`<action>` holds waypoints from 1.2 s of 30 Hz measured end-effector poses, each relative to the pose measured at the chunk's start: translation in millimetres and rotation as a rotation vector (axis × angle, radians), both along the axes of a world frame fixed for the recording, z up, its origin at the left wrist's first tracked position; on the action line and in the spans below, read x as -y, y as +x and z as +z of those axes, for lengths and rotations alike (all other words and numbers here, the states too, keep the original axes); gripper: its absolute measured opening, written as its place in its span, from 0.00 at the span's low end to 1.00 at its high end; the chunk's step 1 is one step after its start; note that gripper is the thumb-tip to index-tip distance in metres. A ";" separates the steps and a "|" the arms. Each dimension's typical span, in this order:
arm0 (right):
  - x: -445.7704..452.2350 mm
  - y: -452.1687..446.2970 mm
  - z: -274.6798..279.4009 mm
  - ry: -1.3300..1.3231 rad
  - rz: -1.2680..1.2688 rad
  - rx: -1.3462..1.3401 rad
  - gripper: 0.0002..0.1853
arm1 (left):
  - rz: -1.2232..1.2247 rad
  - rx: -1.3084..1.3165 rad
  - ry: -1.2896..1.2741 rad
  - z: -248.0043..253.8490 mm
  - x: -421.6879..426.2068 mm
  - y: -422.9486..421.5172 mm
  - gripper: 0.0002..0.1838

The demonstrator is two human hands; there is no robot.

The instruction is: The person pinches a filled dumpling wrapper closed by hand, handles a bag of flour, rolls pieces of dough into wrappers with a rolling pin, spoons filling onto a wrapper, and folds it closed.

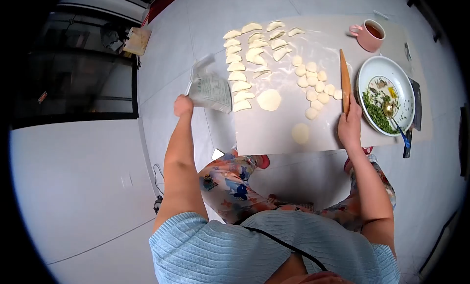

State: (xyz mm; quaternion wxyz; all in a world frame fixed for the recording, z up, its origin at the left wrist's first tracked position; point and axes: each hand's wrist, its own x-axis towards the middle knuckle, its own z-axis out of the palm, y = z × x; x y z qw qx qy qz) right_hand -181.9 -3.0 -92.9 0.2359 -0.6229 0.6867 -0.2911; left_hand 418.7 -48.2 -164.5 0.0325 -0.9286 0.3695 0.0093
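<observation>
Left hand point(183, 106) was clenched on the top edge of a pale plastic bag point(210, 90) just off the left side of the tabletop point(289, 147); what held up its base, couldn't tell. Right hand point(349, 130) was wrapped around the near end of a tapered wooden rolling pin point(345, 78), which lay between the small dough pieces point(311, 82) and the white bowl point(410, 100). Folded dumplings point(242, 106) sat in columns at the left, two flat wrappers point(269, 100) nearer the person.

Handling, judged by look: bag was limp, probably weighty low down if part full, liable to slump or spill; best taken by the gathered top with a palm under the base. Rolling pin looked stiff and light, could roll, maybe slick with flour; mid-length was the balanced hold. Wrappers seemed soft, stretchy, easy to tear; edges with flat fingers. Dumplings likely dented if pinched.

Writing: greenish print on the bag, too blurred to read. No brand legible on the pink mug point(369, 36) or knife point(408, 144).
</observation>
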 end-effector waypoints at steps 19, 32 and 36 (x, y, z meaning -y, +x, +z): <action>-13.7 2.4 5.9 -0.166 0.205 -0.695 0.40 | -0.328 -1.015 -1.058 390.6 -139.5 -151.1 0.19; -119.3 9.9 48.8 0.162 0.463 0.537 0.48 | -0.840 -1.553 -0.983 470.2 -155.3 -325.0 0.20; -145.2 -29.6 35.2 0.011 0.136 0.849 0.37 | -0.826 -1.826 -0.651 467.4 -151.6 -393.5 0.18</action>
